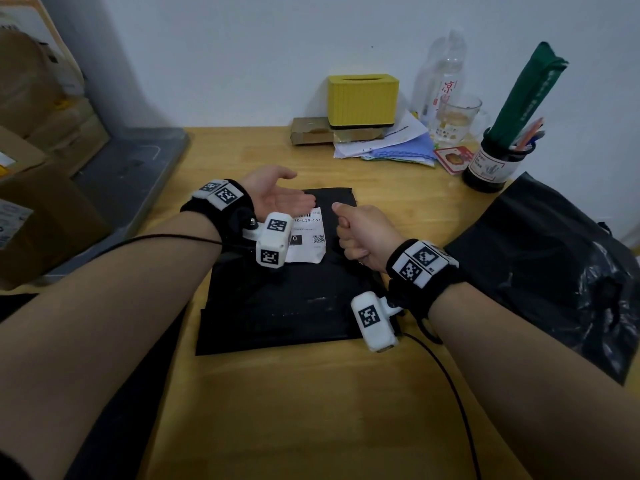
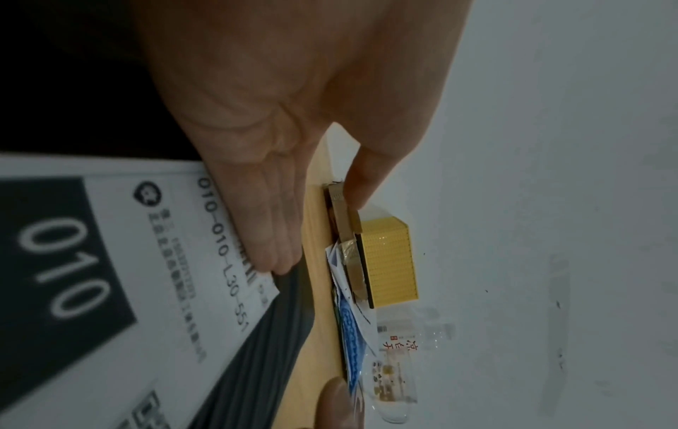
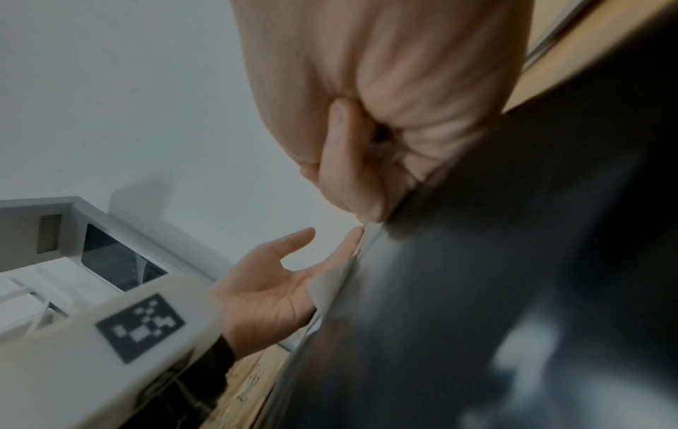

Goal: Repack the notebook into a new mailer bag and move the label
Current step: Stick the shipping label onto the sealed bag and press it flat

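Note:
A black mailer bag [image 1: 287, 306] lies flat in the middle of the wooden table [image 1: 311, 410]. A white shipping label [image 1: 308, 251] printed with 010 sits on its far half. My left hand [image 1: 287, 197] is open, palm turned sideways, and its straight fingers [image 2: 271, 246] touch the label [image 2: 146, 261] at its far corner. My right hand [image 1: 360, 233] is a closed fist resting on the mailer just right of the label. In the right wrist view the fist [image 3: 385, 116] presses the black film [image 3: 477, 290] and holds nothing visible. No notebook shows.
A second, crumpled black bag [image 1: 554, 265] lies at the right edge. Along the back wall stand a yellow box [image 1: 363, 98], loose papers [image 1: 388, 140], a bottle [image 1: 443, 81], a glass mug [image 1: 457, 119] and a pen pot [image 1: 498, 161]. Cardboard boxes [image 1: 34, 202] fill the left.

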{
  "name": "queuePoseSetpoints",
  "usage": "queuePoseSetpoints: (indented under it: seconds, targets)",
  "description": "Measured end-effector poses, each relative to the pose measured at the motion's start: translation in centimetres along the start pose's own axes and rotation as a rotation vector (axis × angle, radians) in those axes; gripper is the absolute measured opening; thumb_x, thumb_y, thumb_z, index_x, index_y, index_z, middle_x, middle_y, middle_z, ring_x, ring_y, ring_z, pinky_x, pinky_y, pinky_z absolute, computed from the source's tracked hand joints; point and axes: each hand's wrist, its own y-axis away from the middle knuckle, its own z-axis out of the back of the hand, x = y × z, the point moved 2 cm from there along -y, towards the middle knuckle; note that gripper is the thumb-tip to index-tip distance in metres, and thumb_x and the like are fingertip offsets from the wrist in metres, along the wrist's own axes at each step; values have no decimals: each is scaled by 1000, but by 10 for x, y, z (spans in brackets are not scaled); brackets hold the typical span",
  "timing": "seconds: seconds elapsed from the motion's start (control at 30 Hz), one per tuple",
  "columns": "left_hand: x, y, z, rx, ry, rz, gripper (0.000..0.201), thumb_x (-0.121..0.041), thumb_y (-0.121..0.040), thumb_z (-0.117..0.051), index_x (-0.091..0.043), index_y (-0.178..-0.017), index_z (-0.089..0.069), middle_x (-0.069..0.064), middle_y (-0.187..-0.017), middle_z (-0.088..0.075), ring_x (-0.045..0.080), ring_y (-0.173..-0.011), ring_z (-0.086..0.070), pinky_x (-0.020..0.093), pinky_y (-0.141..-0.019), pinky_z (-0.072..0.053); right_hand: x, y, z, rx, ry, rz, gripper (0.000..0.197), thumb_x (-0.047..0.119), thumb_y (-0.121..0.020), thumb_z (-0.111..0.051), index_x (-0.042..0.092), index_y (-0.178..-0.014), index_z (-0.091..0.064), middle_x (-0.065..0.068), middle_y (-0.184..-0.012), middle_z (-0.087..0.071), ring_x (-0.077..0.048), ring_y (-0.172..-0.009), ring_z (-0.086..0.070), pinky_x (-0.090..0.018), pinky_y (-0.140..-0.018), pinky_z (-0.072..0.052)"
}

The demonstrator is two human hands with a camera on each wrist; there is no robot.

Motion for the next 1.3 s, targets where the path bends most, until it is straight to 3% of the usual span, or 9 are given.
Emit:
queuePoseSetpoints:
  seconds: [0.17, 0.33, 0.43, 0.57, 0.9, 1.1, 1.17, 1.23, 1.3]
  targets:
    - [11, 13, 10, 11, -45, -141, 44, -25, -99, -55, 7, -129, -52, 23, -118, -68, 31, -106, -69, 36, -89, -57, 0, 1, 1, 8, -12, 6, 43, 29, -105, -49, 20, -65, -38, 7, -46, -27, -6, -35, -18, -16, -31, -13]
    - [22, 37, 19, 89, -107, -52, 50, -38, -102, -45, 7, -122, -57, 25, -118, -68, 34, -111, -67, 40, -94, -54, 5, -1, 4, 37, -156, -98, 42, 33, -106, -50, 18, -67, -41, 5, -50, -29, -8, -40, -19, -18, -32, -18]
    - [30, 45, 18, 69, -182, -16, 54, -40, -104, -42, 8, -122, -56, 24, -115, -69, 30, -106, -70, 36, -88, -58, 7, 0, 1, 9, -200, -117, 41, 33, -106, -50, 16, -69, -43, 2, -52, -34, -9, -42, -22, -19, -36, -25]
    - [40, 54, 14, 55, -225, 1, 53, -39, -104, -43, 9, -121, -58, 23, -110, -72, 27, -98, -73, 33, -79, -61, 4, 1, -1, -12, -229, -94, 40, 31, -107, -48, 16, -70, -42, 2, -49, -36, -9, -37, -25, -18, -35, -27]
    - [65, 85, 20, 35, -235, 8, 39, -24, -103, -46, 9, -118, -59, 22, -108, -72, 27, -100, -72, 35, -83, -59, -1, 3, 2, 8, -263, -80, 43, 30, -107, -48, 18, -67, -39, 4, -49, -31, -8, -36, -23, -18, -33, -25]
    - [63, 101, 14, 21, -518, 9, 43, -32, -100, -55, 8, -115, -63, 20, -101, -74, 28, -89, -74, 34, -75, -62, -2, 5, 0, -3, -216, -49, 43, 30, -106, -49, 17, -67, -40, 3, -50, -32, -9, -37, -24, -18, -33, -25]
    - [57, 103, 8, 9, -550, -86, 43, -34, -101, -53, 5, -112, -64, 20, -100, -75, 30, -85, -74, 34, -74, -62, -2, 5, 0, -13, -199, -42, 42, 30, -106, -49, 18, -67, -40, 3, -51, -31, -9, -39, -23, -18, -34, -24]
    - [51, 100, 2, -34, -480, -269, 39, -34, -102, -50, 2, -110, -65, 15, -99, -76, 29, -90, -74, 37, -82, -60, -3, 5, 0, -12, -205, -42, 42, 30, -106, -49, 18, -67, -40, 3, -52, -30, -9, -40, -22, -19, -34, -24]
    - [51, 96, -1, -95, -548, -423, 41, -38, -102, -46, -5, -110, -68, 7, -99, -77, 22, -98, -72, 35, -92, -56, -3, 5, 2, -14, -222, -44, 42, 30, -107, -48, 18, -67, -40, 4, -53, -30, -9, -41, -22, -19, -35, -24]
